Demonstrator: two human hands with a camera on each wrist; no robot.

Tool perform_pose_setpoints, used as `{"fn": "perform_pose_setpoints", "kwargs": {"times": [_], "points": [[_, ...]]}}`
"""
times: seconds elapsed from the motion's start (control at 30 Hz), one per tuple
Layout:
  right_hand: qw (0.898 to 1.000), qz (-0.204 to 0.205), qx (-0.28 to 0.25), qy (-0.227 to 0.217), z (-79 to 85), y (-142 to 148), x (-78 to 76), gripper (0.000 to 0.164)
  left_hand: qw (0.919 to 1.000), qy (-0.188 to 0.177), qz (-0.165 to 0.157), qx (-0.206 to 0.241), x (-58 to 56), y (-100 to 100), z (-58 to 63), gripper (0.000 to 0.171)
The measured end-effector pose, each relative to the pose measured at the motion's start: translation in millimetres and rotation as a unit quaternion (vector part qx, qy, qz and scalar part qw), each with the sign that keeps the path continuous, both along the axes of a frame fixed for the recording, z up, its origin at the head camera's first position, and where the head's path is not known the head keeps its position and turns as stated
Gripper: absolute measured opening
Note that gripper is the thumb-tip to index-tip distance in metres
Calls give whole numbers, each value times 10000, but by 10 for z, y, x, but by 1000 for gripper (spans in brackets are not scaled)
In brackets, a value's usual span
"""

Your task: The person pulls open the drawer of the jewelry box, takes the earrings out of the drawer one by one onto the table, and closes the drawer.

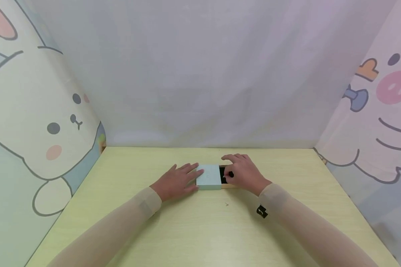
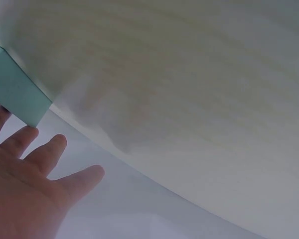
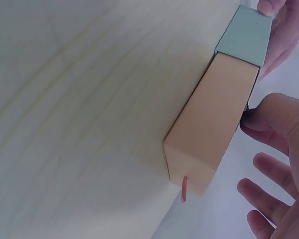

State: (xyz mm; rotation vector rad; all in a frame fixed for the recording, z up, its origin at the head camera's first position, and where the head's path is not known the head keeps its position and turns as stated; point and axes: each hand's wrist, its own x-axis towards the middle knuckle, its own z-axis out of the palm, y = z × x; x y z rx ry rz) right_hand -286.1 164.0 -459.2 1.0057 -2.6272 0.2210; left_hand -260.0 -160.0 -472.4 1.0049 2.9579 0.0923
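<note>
A pale mint-green box sleeve (image 1: 208,175) lies on the table with its peach drawer (image 3: 209,109) slid partly out to the right. Black lining (image 1: 222,174) shows inside the drawer, and an orange ribbon loop (image 3: 185,189) hangs from its end. My left hand (image 1: 178,182) rests against the sleeve's left end, fingers spread and fairly straight, one fingertip on its top. Over the drawer, my right hand (image 1: 243,173) brings thumb and index finger together and pinches a tiny thing, too small to identify, at the lining. Its other fingers are extended away.
The light wood table (image 1: 200,230) runs back to a white curtain (image 1: 200,74). Cartoon-printed cloths stand at the left (image 1: 36,111) and right (image 1: 381,111). A small black-and-white tag (image 1: 262,211) is by the right sleeve, and a tiny speck (image 1: 227,204) lies in front of the box.
</note>
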Motion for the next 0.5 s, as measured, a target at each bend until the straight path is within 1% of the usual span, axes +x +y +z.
{"fn": "perform_pose_setpoints", "kwargs": {"times": [0.2, 0.5], "points": [[9999, 41, 2, 109, 31, 9, 43, 20, 10000, -85, 23, -26, 4, 1, 15, 69], [9997, 87, -9, 217, 55, 41, 94, 21, 10000, -62, 13, -12, 13, 8, 26, 69]]}}
